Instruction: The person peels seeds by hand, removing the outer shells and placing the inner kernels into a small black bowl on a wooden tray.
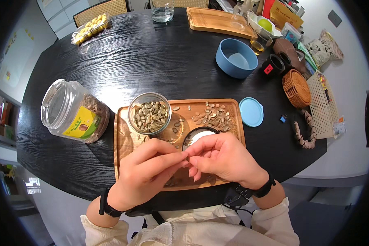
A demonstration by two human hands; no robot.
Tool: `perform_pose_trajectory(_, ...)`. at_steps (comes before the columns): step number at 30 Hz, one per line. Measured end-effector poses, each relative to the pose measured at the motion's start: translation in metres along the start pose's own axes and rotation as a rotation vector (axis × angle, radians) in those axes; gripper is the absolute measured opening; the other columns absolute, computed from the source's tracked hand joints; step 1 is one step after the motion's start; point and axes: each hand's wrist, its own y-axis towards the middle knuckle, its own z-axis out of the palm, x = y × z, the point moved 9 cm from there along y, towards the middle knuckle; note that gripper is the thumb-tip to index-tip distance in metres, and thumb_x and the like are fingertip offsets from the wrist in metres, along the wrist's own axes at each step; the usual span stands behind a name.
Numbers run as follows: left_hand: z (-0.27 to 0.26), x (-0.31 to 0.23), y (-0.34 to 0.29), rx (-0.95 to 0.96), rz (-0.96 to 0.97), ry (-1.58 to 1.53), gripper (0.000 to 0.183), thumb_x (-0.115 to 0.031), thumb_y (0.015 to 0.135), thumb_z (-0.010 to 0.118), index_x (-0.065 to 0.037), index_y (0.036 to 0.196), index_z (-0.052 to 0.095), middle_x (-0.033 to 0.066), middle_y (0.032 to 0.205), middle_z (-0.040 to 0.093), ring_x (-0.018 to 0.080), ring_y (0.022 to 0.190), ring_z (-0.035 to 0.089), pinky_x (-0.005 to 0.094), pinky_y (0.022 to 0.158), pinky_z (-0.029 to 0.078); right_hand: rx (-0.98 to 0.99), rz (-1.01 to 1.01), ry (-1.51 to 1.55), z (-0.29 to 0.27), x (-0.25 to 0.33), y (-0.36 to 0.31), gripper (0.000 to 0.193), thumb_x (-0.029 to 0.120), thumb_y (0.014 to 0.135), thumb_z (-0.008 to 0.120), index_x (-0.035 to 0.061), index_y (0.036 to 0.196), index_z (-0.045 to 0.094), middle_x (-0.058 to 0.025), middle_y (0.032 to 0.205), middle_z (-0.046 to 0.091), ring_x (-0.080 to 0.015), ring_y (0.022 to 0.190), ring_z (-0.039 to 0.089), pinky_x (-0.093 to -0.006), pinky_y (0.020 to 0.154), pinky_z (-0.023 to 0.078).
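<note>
Over a wooden tray (125,139), my left hand (149,168) and my right hand (225,158) meet at the fingertips, both pinched closed. Whatever sits between the fingers is too small and covered to make out. A glass bowl (140,97) of greenish shelled pumpkin seeds (151,116) stands on the tray's far left, just beyond my left hand. Brown empty shells (217,117) lie heaped at the tray's far right, with a few dark seeds (176,125) scattered between. Partly behind my right hand is a round white thing with a black rim (199,132).
Left of the tray, an open plastic jar (76,112) holds brown seeds. A light blue lid (251,112) lies to the right, with a blue bowl (236,58) beyond. Black cups (272,64), a woven round box (297,88) and a beaded loop (305,133) line the right edge.
</note>
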Motion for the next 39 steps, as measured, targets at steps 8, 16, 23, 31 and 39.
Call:
perform_pose_trajectory(8, 0.012, 0.037, -0.013, 0.051, -0.466, -0.540, 0.015, 0.002, 0.095, 0.067, 0.003, 0.109, 0.072, 0.0101, 0.100, 0.068, 0.0151, 0.080, 0.070, 0.0248, 0.070, 0.056, 0.014, -0.015, 0.032, -0.001, 0.000, 0.000, 0.021, 0.002, 0.094, 0.067, -0.0095, 0.112, 0.067, -0.0133, 0.098, 0.072, -0.0155, 0.081, 0.072, -0.0269, 0.073, 0.061)
perform_pose_trajectory(16, 0.009, 0.046, -0.018, 0.025, -0.583, -0.656, 0.014, -0.002, 0.100, 0.062, 0.007, 0.109, 0.068, 0.0086, 0.101, 0.067, 0.0129, 0.081, 0.069, 0.0240, 0.073, 0.056, 0.039, -0.139, -0.039, 0.008, 0.000, -0.003, 0.021, 0.005, 0.092, 0.072, -0.0047, 0.112, 0.071, -0.0101, 0.097, 0.073, -0.0146, 0.080, 0.071, -0.0251, 0.072, 0.059)
perform_pose_trajectory(23, 0.018, 0.054, -0.027, 0.073, -0.737, -0.825, 0.014, -0.007, 0.101, 0.064, 0.005, 0.108, 0.067, 0.0065, 0.095, 0.068, 0.0105, 0.080, 0.067, 0.0246, 0.073, 0.056, -0.192, -0.415, -0.440, 0.002, 0.029, -0.010, 0.019, 0.009, 0.086, 0.079, 0.0012, 0.103, 0.075, -0.0078, 0.090, 0.072, -0.0125, 0.076, 0.070, -0.0251, 0.066, 0.056)
perform_pose_trajectory(31, 0.019, 0.054, -0.028, 0.062, -0.731, -0.795, 0.013, -0.007, 0.100, 0.065, 0.005, 0.106, 0.067, 0.0052, 0.096, 0.067, 0.0092, 0.080, 0.067, 0.0234, 0.072, 0.056, -0.279, -0.733, -0.696, 0.012, 0.052, -0.023, 0.019, 0.007, 0.083, 0.081, 0.0015, 0.100, 0.075, -0.0090, 0.091, 0.072, -0.0213, 0.080, 0.071, -0.0301, 0.069, 0.057)
perform_pose_trajectory(39, 0.021, 0.048, -0.024, 0.099, -0.649, -0.675, 0.014, -0.004, 0.100, 0.064, 0.007, 0.106, 0.070, 0.0070, 0.100, 0.067, 0.0107, 0.082, 0.069, 0.0223, 0.071, 0.058, -0.309, -0.853, -0.828, 0.018, 0.048, -0.027, 0.019, 0.005, 0.082, 0.079, 0.0013, 0.100, 0.075, -0.0097, 0.090, 0.071, -0.0228, 0.077, 0.070, -0.0310, 0.067, 0.056)
